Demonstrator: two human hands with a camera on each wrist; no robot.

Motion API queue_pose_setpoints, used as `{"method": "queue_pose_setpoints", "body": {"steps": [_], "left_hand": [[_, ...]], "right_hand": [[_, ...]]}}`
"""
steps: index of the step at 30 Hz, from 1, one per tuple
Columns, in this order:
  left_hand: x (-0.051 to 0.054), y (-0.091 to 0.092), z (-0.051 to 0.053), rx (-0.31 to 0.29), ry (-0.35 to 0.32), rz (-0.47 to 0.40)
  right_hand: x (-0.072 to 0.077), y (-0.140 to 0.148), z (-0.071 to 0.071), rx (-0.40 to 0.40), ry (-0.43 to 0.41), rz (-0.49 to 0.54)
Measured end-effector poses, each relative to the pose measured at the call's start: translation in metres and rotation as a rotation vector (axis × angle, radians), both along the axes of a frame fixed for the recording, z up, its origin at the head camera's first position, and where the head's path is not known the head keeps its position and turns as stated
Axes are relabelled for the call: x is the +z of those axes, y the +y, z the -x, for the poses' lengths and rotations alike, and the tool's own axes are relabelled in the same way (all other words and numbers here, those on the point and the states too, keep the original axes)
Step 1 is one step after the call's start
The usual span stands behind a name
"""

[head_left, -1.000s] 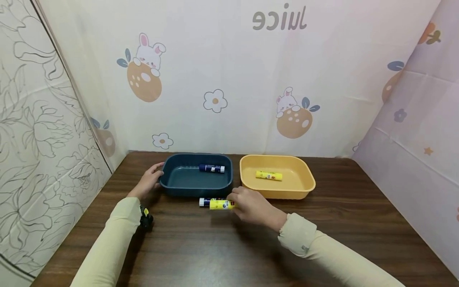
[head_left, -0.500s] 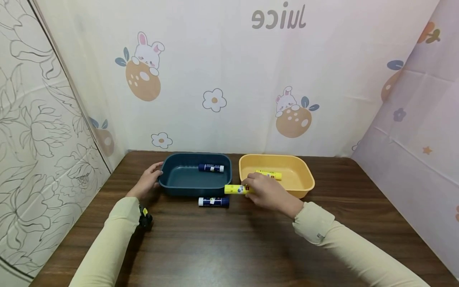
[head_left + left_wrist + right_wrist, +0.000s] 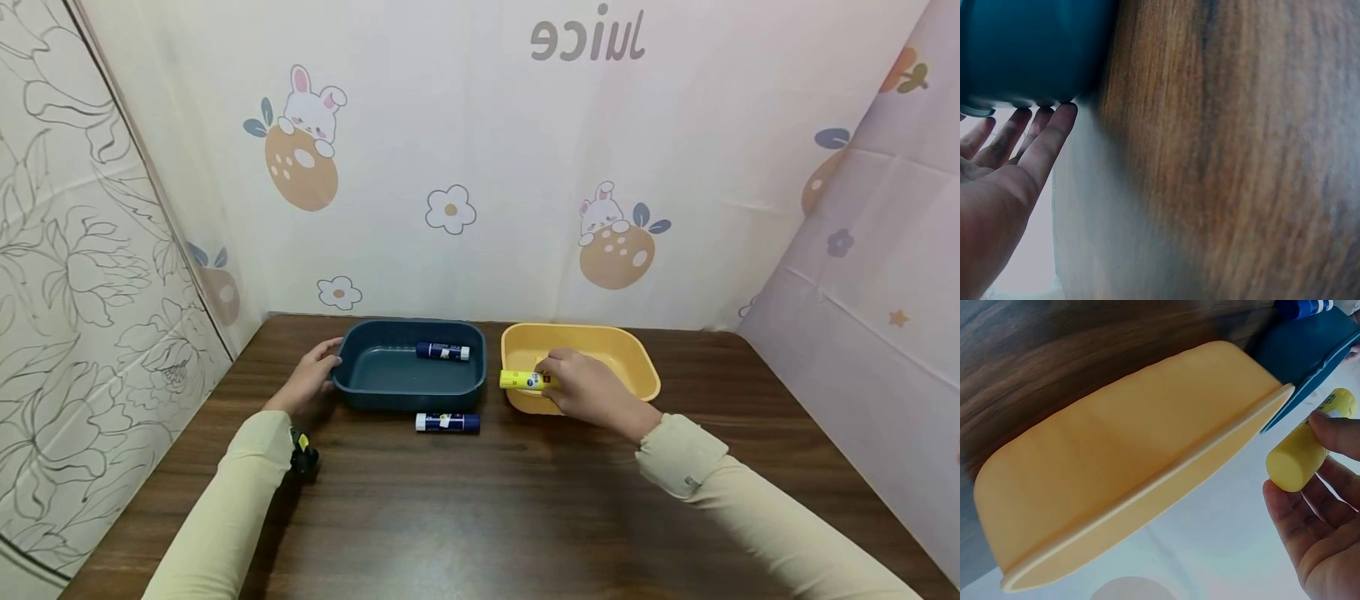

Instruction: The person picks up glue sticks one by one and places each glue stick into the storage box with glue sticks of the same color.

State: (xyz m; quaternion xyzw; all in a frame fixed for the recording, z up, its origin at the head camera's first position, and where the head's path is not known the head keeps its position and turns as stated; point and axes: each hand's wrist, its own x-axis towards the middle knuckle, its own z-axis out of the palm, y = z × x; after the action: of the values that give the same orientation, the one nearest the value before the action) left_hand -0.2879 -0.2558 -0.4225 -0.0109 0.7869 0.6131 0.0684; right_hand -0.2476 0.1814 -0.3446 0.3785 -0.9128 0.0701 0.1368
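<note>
My right hand pinches a yellow glue stick above the near left part of the yellow tray. In the right wrist view the glue stick sits between thumb and fingers, apart from the tray rim. A second yellow glue stick inside that tray is mostly hidden behind the hand. My left hand touches the left end of the dark blue tray; in the left wrist view its straight fingers rest against the wall. A navy glue stick lies in the blue tray.
Another navy glue stick, with a white end, lies on the wooden table just in front of the blue tray. The two trays stand side by side near the back edge, before a patterned curtain.
My right hand has lifted the yellow glue stick from beside the navy one on the table and carried it right, over the yellow tray. The left hand has stayed put.
</note>
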Motion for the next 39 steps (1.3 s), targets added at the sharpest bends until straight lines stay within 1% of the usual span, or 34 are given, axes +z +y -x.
{"method": "queue_pose_setpoints", "body": {"steps": [4,7,13,17,22,24,29,35,39], "left_hand": [[0.000,0.000,0.000,-0.002,0.002,0.004],[0.000,0.001,0.000,0.001,-0.002,0.004],[0.003,0.001,-0.001,0.000,-0.004,0.002],[0.003,0.001,-0.001,-0.002,-0.005,0.003],[0.001,0.000,0.000,-0.001,-0.012,0.002],[0.000,0.000,0.001,0.000,-0.015,0.002],[-0.001,0.000,0.001,0.002,-0.017,-0.002],[0.001,0.000,0.001,0.002,-0.016,-0.006],[0.000,0.000,0.001,0.003,-0.020,0.004]], "right_hand": [[0.001,0.007,0.002,-0.018,0.011,0.006],[0.002,0.012,0.005,-0.038,-0.007,0.013],[0.000,0.025,0.017,-0.076,-0.025,0.027],[-0.002,0.037,0.025,-0.107,-0.021,0.019],[-0.009,0.052,0.035,-0.146,0.009,-0.002],[-0.012,0.057,0.038,-0.155,0.005,-0.004],[-0.018,0.065,0.043,-0.164,-0.032,0.004],[-0.025,0.071,0.049,-0.181,-0.046,-0.006],[-0.032,0.075,0.057,-0.210,-0.091,-0.020]]}}
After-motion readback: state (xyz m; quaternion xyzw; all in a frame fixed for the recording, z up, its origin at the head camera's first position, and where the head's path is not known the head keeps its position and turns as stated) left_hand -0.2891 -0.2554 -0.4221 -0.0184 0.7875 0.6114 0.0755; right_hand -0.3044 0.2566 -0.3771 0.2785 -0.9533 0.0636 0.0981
